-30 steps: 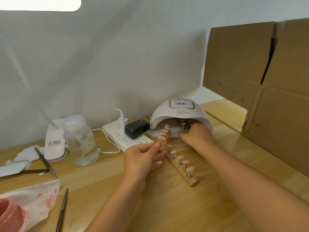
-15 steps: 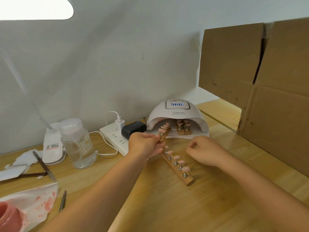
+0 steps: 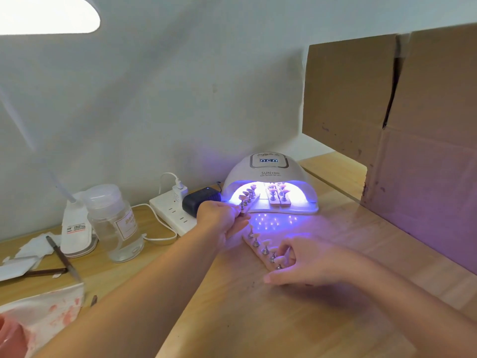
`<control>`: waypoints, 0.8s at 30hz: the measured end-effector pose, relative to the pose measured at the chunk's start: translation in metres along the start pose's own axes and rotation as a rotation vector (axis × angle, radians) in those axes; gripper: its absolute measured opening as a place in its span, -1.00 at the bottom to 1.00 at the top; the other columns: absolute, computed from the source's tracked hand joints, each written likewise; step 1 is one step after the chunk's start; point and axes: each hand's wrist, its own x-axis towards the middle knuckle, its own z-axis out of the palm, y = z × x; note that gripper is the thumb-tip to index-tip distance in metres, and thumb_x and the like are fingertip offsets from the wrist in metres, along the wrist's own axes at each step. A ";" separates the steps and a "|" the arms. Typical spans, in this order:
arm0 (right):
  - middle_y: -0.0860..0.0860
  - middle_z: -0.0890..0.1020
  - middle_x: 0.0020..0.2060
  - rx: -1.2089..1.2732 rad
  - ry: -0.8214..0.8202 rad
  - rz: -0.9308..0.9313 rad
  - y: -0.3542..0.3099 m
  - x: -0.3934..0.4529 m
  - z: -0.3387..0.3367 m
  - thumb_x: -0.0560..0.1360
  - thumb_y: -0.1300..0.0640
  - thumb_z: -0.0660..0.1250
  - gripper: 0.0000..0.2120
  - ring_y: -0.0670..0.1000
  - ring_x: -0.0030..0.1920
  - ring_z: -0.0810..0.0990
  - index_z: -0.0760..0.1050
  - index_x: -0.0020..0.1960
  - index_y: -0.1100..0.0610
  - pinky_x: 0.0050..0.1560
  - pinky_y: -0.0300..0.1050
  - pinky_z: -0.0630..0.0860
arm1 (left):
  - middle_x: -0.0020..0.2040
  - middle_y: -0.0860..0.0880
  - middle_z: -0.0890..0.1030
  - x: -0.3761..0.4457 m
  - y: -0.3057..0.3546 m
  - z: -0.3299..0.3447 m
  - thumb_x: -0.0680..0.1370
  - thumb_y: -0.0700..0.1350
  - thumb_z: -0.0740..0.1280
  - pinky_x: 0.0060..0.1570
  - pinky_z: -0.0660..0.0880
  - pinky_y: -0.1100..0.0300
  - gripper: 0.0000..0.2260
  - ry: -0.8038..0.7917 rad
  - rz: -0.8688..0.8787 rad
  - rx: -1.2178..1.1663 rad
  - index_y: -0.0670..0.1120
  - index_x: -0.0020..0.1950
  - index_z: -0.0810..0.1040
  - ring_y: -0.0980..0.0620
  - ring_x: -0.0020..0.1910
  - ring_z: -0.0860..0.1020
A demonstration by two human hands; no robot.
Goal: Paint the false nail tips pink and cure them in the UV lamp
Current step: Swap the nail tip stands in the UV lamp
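Holding the near end of a wooden strip [image 3: 246, 205] between curled fingers, the left hand [image 3: 223, 219] feeds it into the left side of the lit UV lamp [image 3: 269, 186], which stands at the back edge of the worktop [image 3: 258, 319] against the wall. The right hand [image 3: 307, 267] rests with loosely curled fingers over the near end of a second strip [image 3: 260, 248], which lies flat on the worktop just in front of the lamp; whether it actually grips that strip cannot be told.

Each strip looks light and stiff, a narrow wooden bar carrying small metal stands topped with pink false nail tips [image 3: 247, 193]. The tips are likely fragile in their seating and, if uncured, wet, so the bare wooden end is the sensible place to hold, keeping the bar level.

Counted from the head view: four strips, namely two already inside the lamp at centre and right [image 3: 277, 197], one going in, and one on the worktop. About five tips show on the held strip and five on the flat one; the tips inside are too glared to count.
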 end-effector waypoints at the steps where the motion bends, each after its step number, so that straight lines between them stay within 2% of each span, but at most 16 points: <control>1: -0.24 0.48 -0.28 -0.017 0.054 -0.018 0.001 0.000 0.003 0.34 -0.18 0.43 -0.70 -0.38 -0.11 0.52 0.43 -0.20 0.00 -0.23 -0.42 0.41 | -0.63 -0.04 0.52 0.002 0.000 0.003 0.55 -0.36 0.22 -0.57 0.46 0.36 -0.81 0.005 -0.009 0.004 -0.23 -0.26 0.47 0.13 -0.63 0.50; 2: -0.22 0.53 -0.31 -0.014 0.104 -0.032 0.001 0.001 0.006 0.36 -0.14 0.41 -0.75 -0.43 -0.25 0.49 0.46 -0.23 0.02 -0.32 -0.48 0.36 | -0.63 -0.04 0.51 0.004 0.001 0.005 0.55 -0.36 0.22 -0.59 0.45 0.36 -0.80 0.009 -0.021 0.005 -0.24 -0.27 0.46 0.13 -0.64 0.49; 4: -0.12 0.64 -0.36 -0.005 0.183 -0.050 0.003 0.002 0.010 0.40 -0.02 0.34 -0.79 -0.30 -0.35 0.53 0.49 -0.32 0.08 -0.38 -0.44 0.37 | -0.60 -0.06 0.52 0.009 0.001 0.011 0.55 -0.36 0.21 -0.62 0.41 0.37 -0.78 0.021 -0.042 0.015 -0.25 -0.30 0.45 0.14 -0.68 0.47; 6: -0.04 0.67 -0.31 -0.049 0.274 -0.053 0.004 0.001 0.013 0.39 0.02 0.31 -0.79 -0.12 -0.25 0.59 0.54 -0.33 0.11 -0.27 -0.28 0.46 | -0.57 -0.07 0.52 0.014 0.001 0.016 0.55 -0.38 0.21 -0.65 0.38 0.37 -0.81 0.033 -0.055 0.015 -0.26 -0.27 0.44 0.15 -0.71 0.44; 8: 0.02 0.65 -0.26 -0.121 0.371 -0.066 0.008 -0.001 0.014 0.39 -0.01 0.29 -0.77 -0.03 -0.19 0.58 0.56 -0.25 0.16 -0.18 -0.17 0.49 | -0.38 -0.13 0.54 0.018 0.002 0.023 0.53 -0.42 0.22 -0.68 0.39 0.35 -0.92 0.039 -0.055 0.007 -0.32 -0.14 0.46 0.15 -0.74 0.42; 10: -0.02 0.62 -0.25 -0.175 0.404 -0.090 0.015 -0.008 0.011 0.39 -0.06 0.29 -0.74 -0.06 -0.19 0.55 0.55 -0.18 0.15 -0.16 -0.17 0.48 | -0.16 -0.18 0.48 0.022 0.002 0.029 0.49 -0.47 0.22 -0.70 0.39 0.34 -0.83 0.054 -0.044 0.019 -0.34 0.05 0.46 0.12 -0.75 0.41; 11: -0.07 0.60 -0.27 -0.188 0.388 -0.096 0.018 -0.012 0.009 0.38 -0.09 0.30 -0.75 -0.12 -0.22 0.52 0.54 -0.18 0.10 -0.21 -0.23 0.45 | -0.16 -0.18 0.46 0.025 0.002 0.032 0.48 -0.48 0.22 -0.72 0.38 0.34 -0.79 0.061 -0.035 0.025 -0.30 0.08 0.46 0.09 -0.74 0.42; 13: -0.14 0.51 -0.36 -0.193 0.339 -0.108 0.023 -0.021 0.006 0.35 -0.13 0.34 -0.78 -0.23 -0.32 0.44 0.47 -0.27 0.01 -0.33 -0.35 0.35 | -0.30 -0.15 0.43 0.027 0.002 0.039 0.48 -0.50 0.19 -0.74 0.36 0.34 -0.76 0.054 -0.025 0.022 -0.20 0.01 0.45 0.05 -0.71 0.43; 15: -0.18 0.47 -0.43 -0.191 0.314 -0.123 0.026 -0.027 0.004 0.34 -0.09 0.36 -0.81 -0.32 -0.37 0.42 0.43 -0.32 -0.02 -0.33 -0.40 0.35 | -0.41 -0.15 0.45 0.028 0.002 0.046 0.50 -0.48 0.18 -0.76 0.34 0.33 -0.78 0.041 -0.029 0.004 -0.18 -0.14 0.42 0.08 -0.75 0.41; 18: -0.15 0.50 -0.42 -0.201 0.328 -0.118 0.032 -0.033 0.002 0.35 0.00 0.33 -0.89 -0.28 -0.36 0.44 0.49 -0.32 0.00 -0.32 -0.39 0.36 | -0.68 -0.08 0.44 0.035 -0.002 0.052 0.54 -0.41 0.19 -0.77 0.30 0.37 -0.71 0.055 -0.042 0.015 -0.15 -0.33 0.35 0.11 -0.77 0.39; 19: -0.12 0.54 -0.39 -0.206 0.331 -0.107 0.035 -0.035 0.001 0.34 0.02 0.31 -0.90 -0.22 -0.33 0.46 0.53 -0.27 0.04 -0.31 -0.36 0.37 | -0.64 -0.07 0.49 0.038 -0.004 0.055 0.57 -0.37 0.18 -0.76 0.29 0.38 -0.70 0.038 -0.057 0.025 -0.17 -0.35 0.35 0.13 -0.77 0.39; 21: -0.09 0.55 -0.37 -0.201 0.335 -0.071 0.044 -0.040 -0.004 0.33 0.02 0.31 -0.87 -0.19 -0.34 0.46 0.55 -0.23 0.07 -0.32 -0.34 0.38 | -0.41 -0.09 0.58 0.045 -0.008 0.059 0.61 -0.29 0.14 -0.72 0.32 0.38 -0.67 0.002 -0.094 0.053 -0.24 -0.37 0.35 0.15 -0.77 0.38; 22: -0.11 0.53 -0.40 -0.197 0.342 -0.046 0.050 -0.042 -0.006 0.32 0.01 0.32 -0.89 -0.21 -0.37 0.45 0.53 -0.26 0.05 -0.32 -0.34 0.37 | -0.41 -0.08 0.58 0.048 -0.010 0.060 0.61 -0.28 0.14 -0.71 0.32 0.39 -0.67 0.003 -0.101 0.061 -0.25 -0.37 0.36 0.16 -0.77 0.38; 24: -0.14 0.51 -0.43 -0.169 0.368 0.005 0.063 -0.046 -0.013 0.31 0.00 0.37 -0.88 -0.26 -0.39 0.45 0.46 -0.31 0.01 -0.32 -0.36 0.37 | -0.64 -0.04 0.49 0.053 -0.012 0.061 0.61 -0.27 0.16 -0.73 0.31 0.39 -0.68 0.032 -0.093 0.069 -0.25 -0.36 0.37 0.16 -0.77 0.38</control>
